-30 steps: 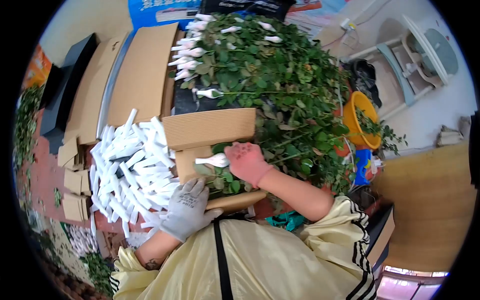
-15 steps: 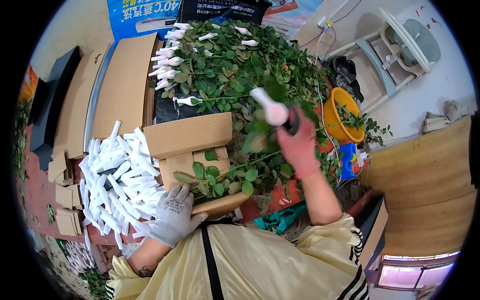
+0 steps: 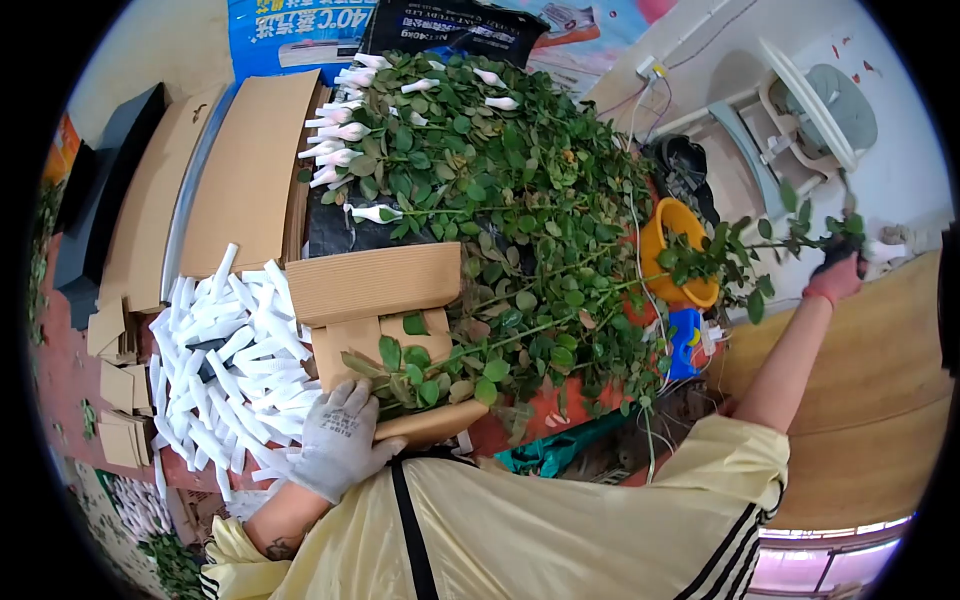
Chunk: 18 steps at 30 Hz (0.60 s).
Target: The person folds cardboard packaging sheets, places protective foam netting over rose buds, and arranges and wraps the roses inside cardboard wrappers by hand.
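Note:
My left hand [image 3: 343,440], in a pale grey glove, lies on the near left edge of the cardboard wrap [image 3: 430,422], beside leafy stems; its fingers are mostly straight. Far out to the right, my right hand [image 3: 838,274], in a red glove with a dark palm, is closed round a rose stem [image 3: 790,240]. The white-sleeved bud [image 3: 885,251] points right and the leaves trail left over the yellow bucket. A corrugated cardboard piece [image 3: 375,283] lies across the top of the wrap. White net sleeves [image 3: 230,370] are heaped left of my left hand.
Behind the wrap, sleeved roses [image 3: 340,132] lie with leafy stems [image 3: 520,150] spread rightward. A yellow bucket [image 3: 655,245] stands at the right, near a blue box [image 3: 684,343] and a white chair frame [image 3: 810,105]. Cardboard sheets [image 3: 245,170] lean at the back left.
My right hand has taken hold of the sleeved rose by the wrap and swung it up and far right. My left hand has stayed on the wrap. The view has shifted slightly.

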Each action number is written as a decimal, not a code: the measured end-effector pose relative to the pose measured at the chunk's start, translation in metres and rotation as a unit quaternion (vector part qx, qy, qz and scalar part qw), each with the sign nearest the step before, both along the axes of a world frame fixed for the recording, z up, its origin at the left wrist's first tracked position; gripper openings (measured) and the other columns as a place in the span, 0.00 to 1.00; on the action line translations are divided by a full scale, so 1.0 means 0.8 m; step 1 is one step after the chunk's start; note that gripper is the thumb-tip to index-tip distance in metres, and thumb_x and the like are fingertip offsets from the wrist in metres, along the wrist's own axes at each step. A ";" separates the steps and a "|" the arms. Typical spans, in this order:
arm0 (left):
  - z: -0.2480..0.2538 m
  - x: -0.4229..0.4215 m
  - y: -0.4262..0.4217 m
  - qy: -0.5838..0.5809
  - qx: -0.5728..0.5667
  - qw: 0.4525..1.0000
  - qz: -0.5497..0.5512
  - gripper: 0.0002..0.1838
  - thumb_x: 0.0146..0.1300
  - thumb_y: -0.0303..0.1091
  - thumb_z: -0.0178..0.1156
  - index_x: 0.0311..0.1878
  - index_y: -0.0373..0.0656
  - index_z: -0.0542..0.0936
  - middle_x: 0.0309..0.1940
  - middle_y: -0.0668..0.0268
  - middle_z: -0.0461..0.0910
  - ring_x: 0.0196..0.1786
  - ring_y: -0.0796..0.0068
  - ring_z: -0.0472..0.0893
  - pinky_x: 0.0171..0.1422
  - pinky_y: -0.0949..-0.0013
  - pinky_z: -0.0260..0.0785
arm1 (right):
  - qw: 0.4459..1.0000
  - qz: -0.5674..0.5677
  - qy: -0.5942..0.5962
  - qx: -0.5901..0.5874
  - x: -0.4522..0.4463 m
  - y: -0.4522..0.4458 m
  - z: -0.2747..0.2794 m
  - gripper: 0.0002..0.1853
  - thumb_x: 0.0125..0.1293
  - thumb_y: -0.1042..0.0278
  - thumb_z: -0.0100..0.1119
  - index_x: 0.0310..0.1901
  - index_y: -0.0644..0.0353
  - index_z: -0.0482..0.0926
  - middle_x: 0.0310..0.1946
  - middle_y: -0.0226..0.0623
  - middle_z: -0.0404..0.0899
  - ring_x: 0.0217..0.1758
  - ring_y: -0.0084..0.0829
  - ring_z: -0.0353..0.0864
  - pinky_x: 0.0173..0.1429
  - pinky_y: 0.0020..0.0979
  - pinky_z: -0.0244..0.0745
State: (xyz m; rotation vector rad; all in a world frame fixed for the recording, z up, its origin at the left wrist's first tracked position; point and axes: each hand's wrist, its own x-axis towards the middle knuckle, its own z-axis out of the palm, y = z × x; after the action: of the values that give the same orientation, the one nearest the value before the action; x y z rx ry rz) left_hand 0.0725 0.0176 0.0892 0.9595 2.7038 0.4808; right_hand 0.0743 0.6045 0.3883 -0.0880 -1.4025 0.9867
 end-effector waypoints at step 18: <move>0.002 0.003 -0.002 -0.037 0.005 0.999 0.010 0.34 0.53 0.56 0.59 0.51 0.33 0.76 0.61 0.50 0.68 0.66 0.53 0.64 0.67 0.56 0.57 | 0.992 -0.095 0.005 0.078 -0.142 -0.051 -0.022 0.09 0.60 0.76 0.51 0.41 0.66 0.77 0.33 0.33 0.79 0.30 0.27 0.77 0.34 0.29 0.74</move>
State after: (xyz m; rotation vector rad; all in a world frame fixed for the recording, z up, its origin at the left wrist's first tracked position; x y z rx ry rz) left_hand 0.0747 0.0161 0.0911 0.8997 2.6505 0.5229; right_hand -0.0392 0.5640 0.3705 -0.0984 -1.4298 0.7173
